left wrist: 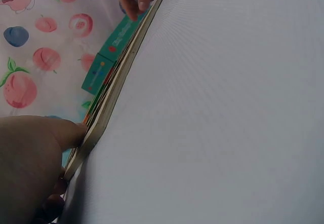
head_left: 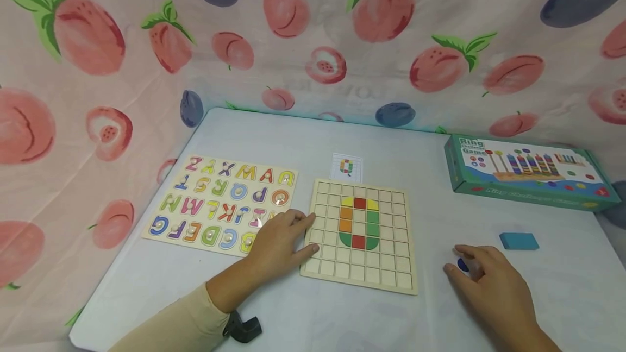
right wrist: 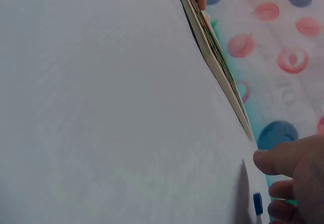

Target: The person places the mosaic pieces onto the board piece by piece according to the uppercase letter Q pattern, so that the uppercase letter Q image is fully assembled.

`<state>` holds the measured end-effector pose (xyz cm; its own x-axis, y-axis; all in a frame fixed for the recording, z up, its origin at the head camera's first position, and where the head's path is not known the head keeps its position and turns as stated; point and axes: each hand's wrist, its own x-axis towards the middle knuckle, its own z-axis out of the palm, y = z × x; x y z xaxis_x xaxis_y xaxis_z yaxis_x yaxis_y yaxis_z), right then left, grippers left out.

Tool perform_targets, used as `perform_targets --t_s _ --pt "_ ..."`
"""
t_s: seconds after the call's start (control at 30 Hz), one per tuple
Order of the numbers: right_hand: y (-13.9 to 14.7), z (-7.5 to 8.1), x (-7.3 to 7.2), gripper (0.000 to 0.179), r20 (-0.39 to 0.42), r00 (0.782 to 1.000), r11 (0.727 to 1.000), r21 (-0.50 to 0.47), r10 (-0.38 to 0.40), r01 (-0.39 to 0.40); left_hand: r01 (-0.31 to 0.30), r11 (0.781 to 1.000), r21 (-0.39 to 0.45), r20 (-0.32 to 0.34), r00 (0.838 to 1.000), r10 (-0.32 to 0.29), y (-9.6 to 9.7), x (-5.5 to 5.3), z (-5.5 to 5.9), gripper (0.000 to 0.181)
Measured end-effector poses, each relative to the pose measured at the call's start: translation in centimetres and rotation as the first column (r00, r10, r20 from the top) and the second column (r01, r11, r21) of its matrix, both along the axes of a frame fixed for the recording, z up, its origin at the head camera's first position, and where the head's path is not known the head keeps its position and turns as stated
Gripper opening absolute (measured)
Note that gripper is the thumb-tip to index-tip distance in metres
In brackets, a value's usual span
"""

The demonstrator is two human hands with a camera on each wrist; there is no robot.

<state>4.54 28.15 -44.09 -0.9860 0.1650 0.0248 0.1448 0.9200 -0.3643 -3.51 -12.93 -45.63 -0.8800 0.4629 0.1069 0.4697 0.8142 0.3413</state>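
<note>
A square wooden grid board (head_left: 363,280) lies mid-table, with yellow, red, orange and green pieces (head_left: 373,223) forming an upright ring in its cells. My left hand (head_left: 279,240) rests at the board's left edge, thumb and index finger spread along it; the left wrist view shows the thumb (left wrist: 71,132) against the rim. Right of the board, my right hand (head_left: 499,287) hovers low with fingers bent around a small blue piece (head_left: 462,265). In the right wrist view that blue piece (right wrist: 258,203) appears on the table, apart from the thumb (right wrist: 276,159).
A pattern card (head_left: 347,167) lies behind the board. To the left is an alphabet puzzle board (head_left: 166,234), partly under my left hand. A teal block (head_left: 519,241) lies beyond my right hand, and a green game box (head_left: 530,173) stands at the back right.
</note>
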Motion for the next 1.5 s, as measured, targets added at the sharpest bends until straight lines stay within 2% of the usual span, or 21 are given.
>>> perform_targets --t_s 0.1,0.2,0.53,0.7,1.2,1.5 --pt "0.6 -0.1 0.2 0.061 0.087 0.995 0.999 0.017 -0.044 0.042 0.0 1.0 -0.003 0.0 1.0 0.0 0.0 0.0 0.0 0.07" --pt "1.0 -0.3 0.4 0.061 0.108 0.993 0.998 0.023 -0.058 0.056 0.001 1.0 0.0 0.001 1.0 -0.001 0.0 0.0 0.1 0.07" --pt "1.5 -1.0 0.9 0.031 -0.061 0.998 0.999 -0.014 -0.035 0.034 0.005 1.0 -0.011 0.002 1.0 -0.005 0.0 0.1 0.3 0.071" --pt "1.3 -1.1 0.6 0.025 -0.073 0.997 0.999 -0.042 -0.024 0.021 0.009 1.0 -0.005 -0.002 1.0 -0.009 -0.1 0.1 0.4 0.071" --pt "-3.0 -0.6 -0.9 0.018 -0.17 0.977 0.985 -0.092 0.131 -0.148 0.017 1.0 0.019 0.005 1.0 -0.017 -0.1 0.0 0.3 0.071" --pt "-6.6 0.1 -1.4 0.018 -0.121 0.967 0.952 -0.185 0.226 -0.245 0.015 1.0 0.014 0.009 1.0 -0.015 -0.1 0.1 0.6 0.071"
